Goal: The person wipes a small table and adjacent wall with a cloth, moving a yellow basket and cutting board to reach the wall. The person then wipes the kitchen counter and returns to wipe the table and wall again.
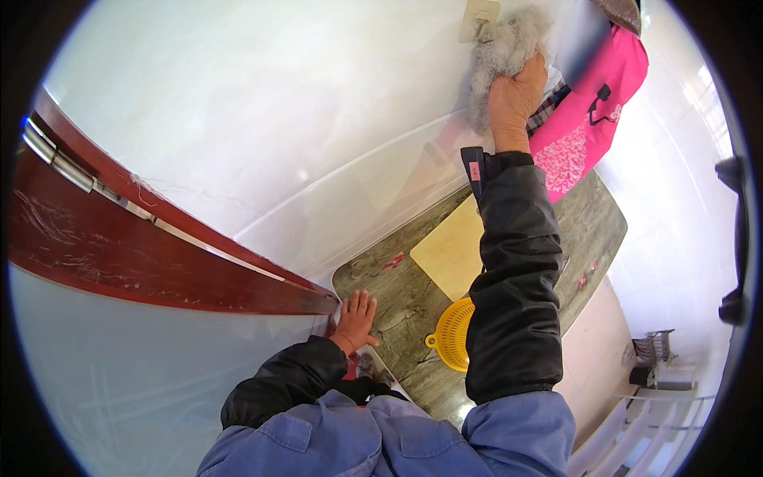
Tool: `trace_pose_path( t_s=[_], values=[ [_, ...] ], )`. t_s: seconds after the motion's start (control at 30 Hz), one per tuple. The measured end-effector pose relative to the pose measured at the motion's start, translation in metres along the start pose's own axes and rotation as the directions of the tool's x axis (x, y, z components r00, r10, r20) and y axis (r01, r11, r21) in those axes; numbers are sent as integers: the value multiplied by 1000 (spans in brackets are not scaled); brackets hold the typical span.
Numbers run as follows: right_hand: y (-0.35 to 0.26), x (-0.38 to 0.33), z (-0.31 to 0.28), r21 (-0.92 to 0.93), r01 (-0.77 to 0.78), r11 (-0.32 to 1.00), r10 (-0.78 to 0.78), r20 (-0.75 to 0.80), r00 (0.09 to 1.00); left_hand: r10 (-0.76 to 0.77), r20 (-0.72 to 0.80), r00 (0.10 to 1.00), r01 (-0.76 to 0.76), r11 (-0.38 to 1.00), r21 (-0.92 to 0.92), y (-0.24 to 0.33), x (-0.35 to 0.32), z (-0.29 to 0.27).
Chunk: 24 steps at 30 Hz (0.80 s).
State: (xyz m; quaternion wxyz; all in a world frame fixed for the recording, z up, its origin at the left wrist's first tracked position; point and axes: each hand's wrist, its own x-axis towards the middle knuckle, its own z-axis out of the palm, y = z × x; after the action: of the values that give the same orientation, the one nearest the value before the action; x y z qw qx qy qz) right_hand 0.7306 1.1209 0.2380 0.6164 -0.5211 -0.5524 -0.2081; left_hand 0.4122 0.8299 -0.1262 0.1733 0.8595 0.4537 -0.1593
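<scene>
My right hand (517, 97) is raised along my outstretched arm to the white wall. Its fingers are wrapped round a grey fuzzy bundle (513, 41) that looks like loose mesh or matted fibre. The bundle lies against or close to the wall, just below a beige adhesive wall hook (479, 19); whether it hangs on the hook I cannot tell. Beside that hand hangs a bright pink apron-like garment (592, 111) with a white floral pattern. My left hand (355, 322) rests with spread fingers at the near left corner of the table (397, 318) and holds nothing.
On the grey wood-patterned table lie a yellow cutting board (449, 248) and a yellow plastic colander (454, 338), partly behind my right sleeve. A dark red door frame (159, 274) with a metal hinge stands at the left. A white rack (636, 429) stands at the lower right.
</scene>
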Motion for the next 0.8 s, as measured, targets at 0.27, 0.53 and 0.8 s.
trace_pose_path(
  t_s=[0.27,0.53,0.8],
  values=[
    [-5,-93,-1,-202,168,965,-157,72,985,40,-173,984,-50,998,-50,-5,2,16],
    [3,66,-5,-363,-11,932,-4,-41,999,24,-108,994,-26,1000,-17,-1,-2,8],
    [27,-132,6,-435,-267,860,397,243,885,14,-75,997,-17,999,-36,-1,2,8]
  ],
)
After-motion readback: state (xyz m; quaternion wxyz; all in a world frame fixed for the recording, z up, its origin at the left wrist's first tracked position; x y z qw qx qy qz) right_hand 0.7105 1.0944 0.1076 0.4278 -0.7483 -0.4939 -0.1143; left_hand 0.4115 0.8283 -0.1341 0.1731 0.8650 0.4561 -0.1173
